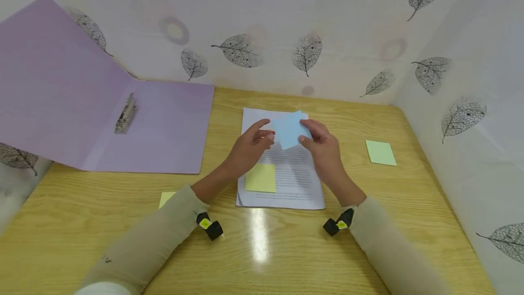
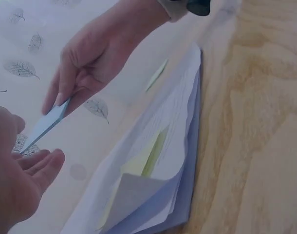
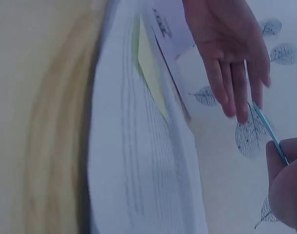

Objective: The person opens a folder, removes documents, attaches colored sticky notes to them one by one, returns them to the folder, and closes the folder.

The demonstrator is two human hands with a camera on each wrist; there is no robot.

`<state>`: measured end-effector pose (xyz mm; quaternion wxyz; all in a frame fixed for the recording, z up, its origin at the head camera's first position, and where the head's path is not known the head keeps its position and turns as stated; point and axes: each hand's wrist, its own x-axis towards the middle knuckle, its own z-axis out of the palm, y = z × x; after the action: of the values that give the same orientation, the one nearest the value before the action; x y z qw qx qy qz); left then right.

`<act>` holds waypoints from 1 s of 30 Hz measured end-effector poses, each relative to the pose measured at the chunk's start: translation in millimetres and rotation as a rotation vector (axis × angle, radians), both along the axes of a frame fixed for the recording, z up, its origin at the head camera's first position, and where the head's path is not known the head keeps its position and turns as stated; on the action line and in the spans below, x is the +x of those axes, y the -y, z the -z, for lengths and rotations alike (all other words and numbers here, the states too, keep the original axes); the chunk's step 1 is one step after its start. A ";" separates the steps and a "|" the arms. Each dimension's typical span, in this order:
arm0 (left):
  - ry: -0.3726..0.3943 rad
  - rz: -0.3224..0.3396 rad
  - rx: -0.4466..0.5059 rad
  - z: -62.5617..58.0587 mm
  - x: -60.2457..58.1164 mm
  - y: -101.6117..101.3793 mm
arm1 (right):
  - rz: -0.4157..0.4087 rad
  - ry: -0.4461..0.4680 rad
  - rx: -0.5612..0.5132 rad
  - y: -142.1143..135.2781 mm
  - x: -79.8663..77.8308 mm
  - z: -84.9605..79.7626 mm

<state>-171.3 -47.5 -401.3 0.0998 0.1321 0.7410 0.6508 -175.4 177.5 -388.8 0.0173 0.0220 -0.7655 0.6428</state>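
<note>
In the head view, a light blue sticky note pad (image 1: 289,131) is held tilted above a stack of printed paper (image 1: 296,185). My right hand (image 1: 329,155) pinches its right side between thumb and fingers. My left hand (image 1: 248,150) is at the pad's left edge, its fingers extended and loosely spread. In the right wrist view, the left hand's fingers (image 3: 227,87) look straight, close to the pad's thin edge (image 3: 266,124); whether they touch it I cannot tell. A yellow sticky note (image 1: 260,178) lies on the paper's lower left.
An open purple folder (image 1: 172,126) with a metal clip (image 1: 126,115) lies on the left of the wooden table (image 1: 286,254). A green sticky note pad (image 1: 380,152) is at the right. Another yellow note (image 1: 165,198) is partly hidden by the left sleeve. Leaf-patterned covering (image 1: 262,22) stands behind.
</note>
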 end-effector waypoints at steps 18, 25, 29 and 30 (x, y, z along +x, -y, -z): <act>0.127 -0.047 0.167 5.4 -10.4 7.6 | -0.291 -0.266 0.497 25.3 18.8 7.0; 0.142 -0.038 0.138 6.2 -10.2 5.9 | -0.292 -0.328 0.579 24.5 19.6 7.2; 0.157 -0.019 0.147 6.8 -11.0 5.2 | -0.317 -0.310 0.584 22.9 19.7 6.5; 0.156 -0.014 0.150 6.8 -11.1 5.3 | -0.320 -0.308 0.587 22.7 19.9 6.3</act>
<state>-182.3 -52.8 -408.2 0.1427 0.0829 0.6811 0.7134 -155.4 154.9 -395.1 0.0244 0.2419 -0.8927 0.3794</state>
